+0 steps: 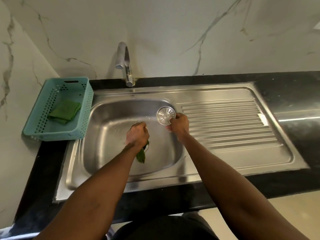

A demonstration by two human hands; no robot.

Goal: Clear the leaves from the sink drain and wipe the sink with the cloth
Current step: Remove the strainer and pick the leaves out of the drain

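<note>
My left hand (137, 134) is down in the steel sink (110, 163), closed over green leaves (141, 155) that stick out below the wrist at the bowl's middle; the drain under the hand is hidden. My right hand (179, 125) holds a round metal drain strainer (165, 115) lifted above the bowl's right rim, gripping it from its lower right edge. A folded green cloth (65, 111) lies inside the teal basket (43, 134) to the left of the sink.
A chrome tap (125, 64) rises behind the bowl. The ribbed steel drainboard (228, 123) stretches to the right. Black countertop (285, 94) surrounds the sink, with marble walls behind and on the left.
</note>
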